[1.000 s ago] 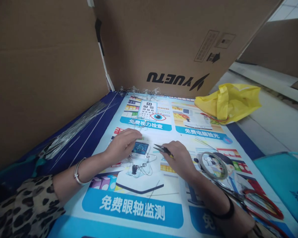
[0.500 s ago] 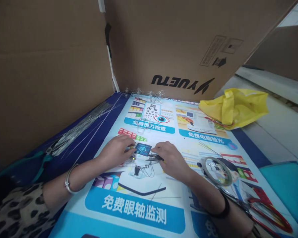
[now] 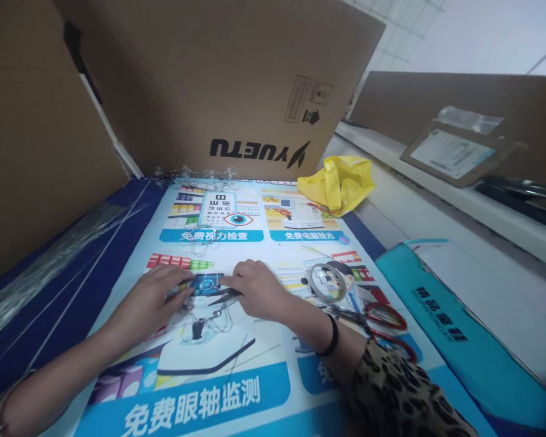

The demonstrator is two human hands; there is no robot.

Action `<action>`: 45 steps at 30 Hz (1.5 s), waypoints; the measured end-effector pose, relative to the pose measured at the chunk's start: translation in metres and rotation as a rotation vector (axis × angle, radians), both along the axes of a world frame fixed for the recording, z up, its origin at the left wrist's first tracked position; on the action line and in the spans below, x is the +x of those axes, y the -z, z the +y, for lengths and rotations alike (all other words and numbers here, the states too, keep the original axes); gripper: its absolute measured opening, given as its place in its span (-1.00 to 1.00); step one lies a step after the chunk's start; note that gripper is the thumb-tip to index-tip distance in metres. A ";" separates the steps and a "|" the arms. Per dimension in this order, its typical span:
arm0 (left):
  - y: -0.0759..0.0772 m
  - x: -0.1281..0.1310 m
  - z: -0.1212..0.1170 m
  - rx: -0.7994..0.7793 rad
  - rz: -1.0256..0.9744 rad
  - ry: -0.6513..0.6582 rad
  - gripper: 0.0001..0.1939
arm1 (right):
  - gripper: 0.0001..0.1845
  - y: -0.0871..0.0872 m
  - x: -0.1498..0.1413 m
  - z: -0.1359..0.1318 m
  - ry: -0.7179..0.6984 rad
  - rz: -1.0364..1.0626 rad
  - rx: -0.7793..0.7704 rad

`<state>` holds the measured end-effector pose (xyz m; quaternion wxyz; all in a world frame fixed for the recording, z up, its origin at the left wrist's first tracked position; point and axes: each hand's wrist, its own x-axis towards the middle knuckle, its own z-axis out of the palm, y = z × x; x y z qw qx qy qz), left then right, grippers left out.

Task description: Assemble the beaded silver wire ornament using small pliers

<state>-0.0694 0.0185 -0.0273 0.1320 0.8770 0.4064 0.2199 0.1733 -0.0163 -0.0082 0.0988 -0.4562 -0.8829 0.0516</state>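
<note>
My left hand (image 3: 152, 301) rests flat on a printed poster (image 3: 218, 376) and presses down a small piece of thin wire work (image 3: 209, 318) that lies on it. My right hand (image 3: 257, 291) sits just to the right and is closed on small dark snips (image 3: 225, 297), whose blades point left toward the wire piece. The two hands almost touch. A black band circles my right wrist.
Red-handled scissors (image 3: 382, 325) and a roll of clear tape (image 3: 328, 281) lie right of my right hand. A yellow plastic bag (image 3: 339, 182) sits at the back. Long thin wires (image 3: 50, 267) lie on the left. Cardboard walls (image 3: 218, 79) stand behind and left; a teal sheet (image 3: 455, 340) lies on the right.
The view has swung to the right and the hands now sit lower left of centre. My right hand with the snips has moved in closer to my left hand and the wire piece.
</note>
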 end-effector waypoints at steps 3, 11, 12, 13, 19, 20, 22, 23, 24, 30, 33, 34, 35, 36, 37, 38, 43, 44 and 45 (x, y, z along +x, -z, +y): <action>0.002 -0.001 0.001 0.003 0.009 0.023 -0.70 | -0.52 0.002 0.000 -0.002 0.018 0.016 0.019; -0.011 0.000 -0.006 -0.036 0.098 0.066 -0.63 | -0.51 0.007 0.006 -0.001 0.043 0.132 -0.039; -0.012 0.001 -0.007 -0.047 0.100 0.069 -0.63 | -0.51 0.008 0.007 0.000 0.043 0.146 -0.048; -0.014 0.001 -0.007 -0.052 0.093 0.071 -0.63 | -0.51 0.009 0.007 0.001 0.040 0.162 -0.054; -0.017 0.000 -0.005 -0.069 -0.068 0.051 -0.75 | -0.48 0.013 0.011 0.000 0.025 0.249 -0.055; -0.017 -0.001 -0.005 -0.072 -0.106 0.027 -0.78 | -0.47 0.014 0.011 0.000 0.025 0.269 -0.048; -0.018 -0.002 -0.007 -0.066 -0.180 -0.035 -0.82 | -0.48 0.015 0.013 0.000 0.035 0.322 -0.021; -0.018 -0.003 -0.008 -0.056 -0.215 -0.066 -0.84 | -0.50 0.015 0.014 0.001 0.041 0.355 -0.003; -0.018 -0.004 -0.009 -0.045 -0.245 -0.089 -0.85 | -0.53 0.016 0.014 0.001 0.046 0.387 0.016; -0.020 -0.006 -0.013 -0.063 -0.245 -0.057 -0.87 | -0.74 0.015 0.013 0.004 0.051 0.464 0.070; -0.020 -0.006 -0.011 -0.096 -0.152 0.007 -0.69 | -0.79 0.013 0.011 0.003 0.040 0.442 0.058; -0.019 -0.007 -0.010 -0.103 -0.127 0.027 -0.62 | -0.81 0.012 0.011 0.003 0.035 0.435 0.051; -0.019 -0.007 -0.009 -0.109 -0.106 0.045 -0.56 | -0.81 0.012 0.011 0.003 0.026 0.427 0.043; -0.018 -0.008 -0.009 -0.113 -0.088 0.061 -0.51 | -0.82 0.011 0.011 0.003 0.014 0.422 0.035; -0.017 -0.008 -0.008 -0.116 -0.070 0.072 -0.48 | -0.82 0.010 0.010 0.002 0.000 0.418 0.028; -0.016 -0.009 -0.008 -0.118 -0.053 0.079 -0.45 | -0.82 0.009 0.010 0.002 -0.014 0.410 0.016; -0.016 -0.010 -0.008 -0.138 0.017 0.093 -0.42 | -0.76 0.012 0.010 0.003 -0.039 0.300 -0.028; -0.016 -0.010 -0.008 -0.141 0.026 0.101 -0.41 | -0.73 0.013 0.010 0.004 -0.036 0.274 -0.026; -0.017 -0.010 -0.008 -0.142 0.033 0.111 -0.41 | -0.70 0.015 0.011 0.005 -0.031 0.252 -0.024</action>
